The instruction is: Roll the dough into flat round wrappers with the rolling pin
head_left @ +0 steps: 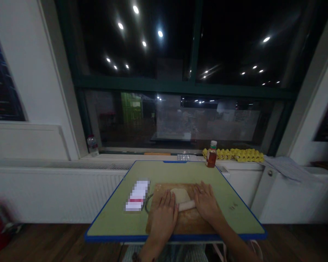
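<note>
The left hand and the right hand lie open, palms down, fingers extended, over opposite ends of a pale cylindrical rolling pin. The pin sits at the near side of a flat, cream-coloured piece of dough, which lies between the hands on a brown rectangular wooden board. The board rests on a pale green tabletop with a blue rim. Left of it lies a pixelated white rectangular object. A white-capped bottle of reddish-brown contents stands by the far right corner, near yellow, bumpy egg trays below the dark window.
</note>
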The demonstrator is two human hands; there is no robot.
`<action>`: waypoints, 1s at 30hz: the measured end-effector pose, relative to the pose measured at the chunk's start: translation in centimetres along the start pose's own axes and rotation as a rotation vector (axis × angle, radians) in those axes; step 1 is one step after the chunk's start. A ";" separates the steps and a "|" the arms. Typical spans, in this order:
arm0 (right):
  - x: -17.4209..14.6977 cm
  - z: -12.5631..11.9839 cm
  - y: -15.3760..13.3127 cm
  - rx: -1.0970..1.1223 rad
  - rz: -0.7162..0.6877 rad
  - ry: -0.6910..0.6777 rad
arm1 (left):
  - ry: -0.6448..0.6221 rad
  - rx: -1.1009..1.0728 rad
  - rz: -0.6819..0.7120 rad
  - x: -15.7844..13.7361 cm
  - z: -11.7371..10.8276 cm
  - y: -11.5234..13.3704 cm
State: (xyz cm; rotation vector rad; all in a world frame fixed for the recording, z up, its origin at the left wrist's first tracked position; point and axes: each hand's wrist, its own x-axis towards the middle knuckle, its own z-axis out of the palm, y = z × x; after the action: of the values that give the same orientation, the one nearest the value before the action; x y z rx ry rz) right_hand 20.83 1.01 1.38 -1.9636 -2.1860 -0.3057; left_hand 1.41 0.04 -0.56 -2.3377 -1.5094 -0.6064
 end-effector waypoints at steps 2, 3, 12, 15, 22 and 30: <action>-0.1 0.2 0.0 0.002 0.011 0.006 | 0.011 -0.007 0.003 -0.2 0.2 0.0; 0.0 0.2 0.0 0.004 0.018 0.009 | 0.014 -0.011 0.008 -0.1 0.2 0.0; 3.7 1.1 0.1 0.007 0.042 -0.042 | -0.044 0.032 0.019 2.7 0.1 -1.3; 5.2 1.9 0.2 -0.011 0.049 -0.083 | -0.094 0.037 0.007 3.8 0.6 -1.9; 4.9 2.4 0.3 0.052 0.043 -0.047 | -0.101 0.024 -0.012 3.6 0.3 -1.6; 1.0 1.0 0.2 -0.026 -0.013 0.026 | -0.013 0.012 -0.005 1.2 -0.3 -0.2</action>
State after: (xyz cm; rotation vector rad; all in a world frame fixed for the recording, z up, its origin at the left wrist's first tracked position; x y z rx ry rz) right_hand 20.88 2.27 0.71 -1.9489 -2.1901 -0.3610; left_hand 1.62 0.94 0.34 -2.3341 -1.5213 -0.5828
